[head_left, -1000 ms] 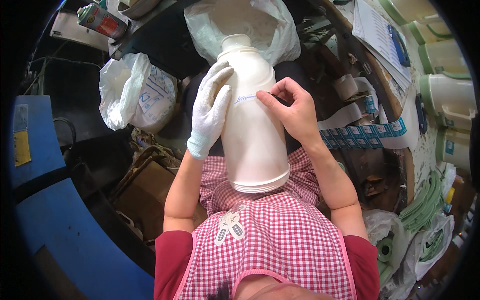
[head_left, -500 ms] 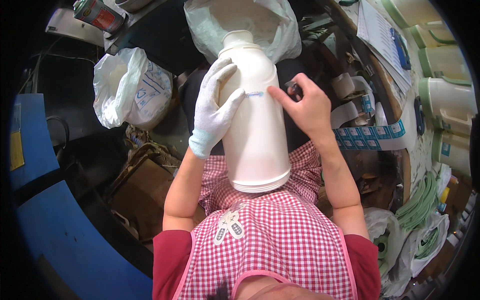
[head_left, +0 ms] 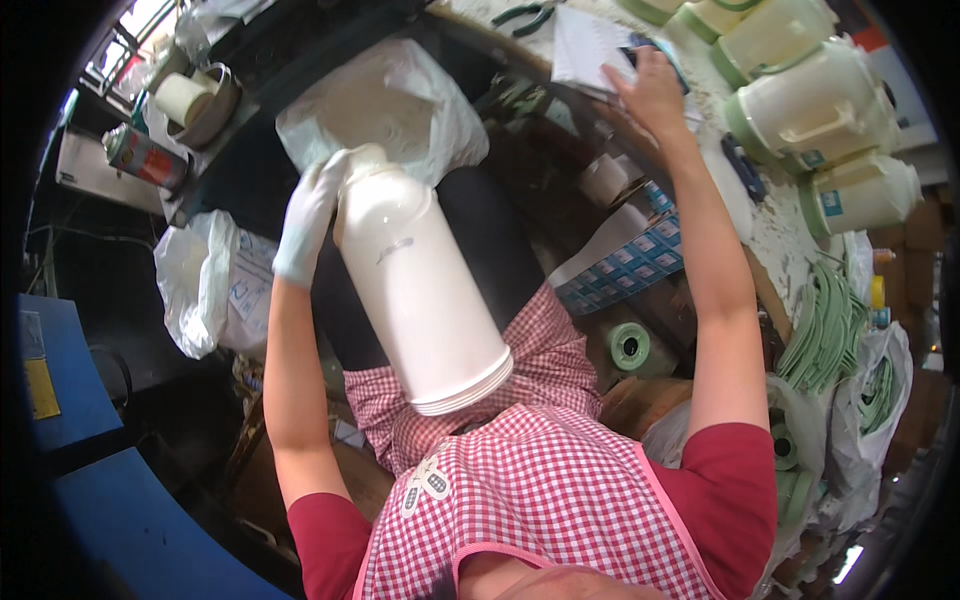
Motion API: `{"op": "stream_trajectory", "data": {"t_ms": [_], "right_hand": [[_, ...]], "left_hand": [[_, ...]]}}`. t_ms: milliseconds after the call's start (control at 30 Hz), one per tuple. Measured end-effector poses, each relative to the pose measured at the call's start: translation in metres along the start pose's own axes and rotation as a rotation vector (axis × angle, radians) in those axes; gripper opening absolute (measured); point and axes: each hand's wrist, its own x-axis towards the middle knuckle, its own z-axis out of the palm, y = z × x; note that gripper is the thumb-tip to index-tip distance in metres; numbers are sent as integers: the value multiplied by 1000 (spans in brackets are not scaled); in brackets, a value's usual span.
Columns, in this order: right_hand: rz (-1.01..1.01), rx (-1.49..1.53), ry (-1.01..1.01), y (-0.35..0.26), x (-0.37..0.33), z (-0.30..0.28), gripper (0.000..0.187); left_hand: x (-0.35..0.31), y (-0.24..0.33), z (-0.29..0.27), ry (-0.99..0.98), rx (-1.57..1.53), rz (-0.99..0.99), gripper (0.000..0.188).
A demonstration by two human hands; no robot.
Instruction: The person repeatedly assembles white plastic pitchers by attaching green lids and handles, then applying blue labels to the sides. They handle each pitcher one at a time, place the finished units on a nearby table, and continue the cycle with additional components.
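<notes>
A white plastic thermos shell (head_left: 420, 280), with a narrow neck and a ribbed lower rim, lies slanted across my lap, its rim toward me. A small grey-blue mark shows on its side. My left hand (head_left: 312, 215), in a white knit glove, is closed round the neck end; the shell hides some of the fingers. My bare right hand (head_left: 655, 95) reaches far out to the bench at the upper right. Its thumb and fingers are apart over the white papers (head_left: 585, 50), at a dark blue tool (head_left: 678, 68) partly covered by the hand.
White jugs (head_left: 800, 105) with green bases line the bench (head_left: 715, 150) at right, near a second dark blue tool (head_left: 742, 165) and pliers (head_left: 522, 18). White bags (head_left: 455, 110) stand ahead and left. A blue-printed label strip (head_left: 625, 265) hangs below the bench; green cords (head_left: 825, 325) hang right.
My right hand has left the shell's side and stretched out to the bench. My left hand has shifted to the neck, and the shell has tilted, its neck toward the left. The view has turned.
</notes>
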Motion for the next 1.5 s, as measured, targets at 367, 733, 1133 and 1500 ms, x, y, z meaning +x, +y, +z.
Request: {"op": "stream_trajectory", "data": {"t_ms": [367,733,1133,1500], "right_hand": [[824,1737,-1193,-168,-108,-123,61],[-236,1562,-116,-260,176,-117,52],[-535,618,693,-169,101,-209,40],[-334,913,-30,-154,44,-243,26]], "left_hand": [[-151,152,-16,333,-363,917,26],[-180,79,-63,-412,-560,-161,105],[-156,111,-52,-51,-607,136,94],[52,295,93,-318,-935,478,55]]}}
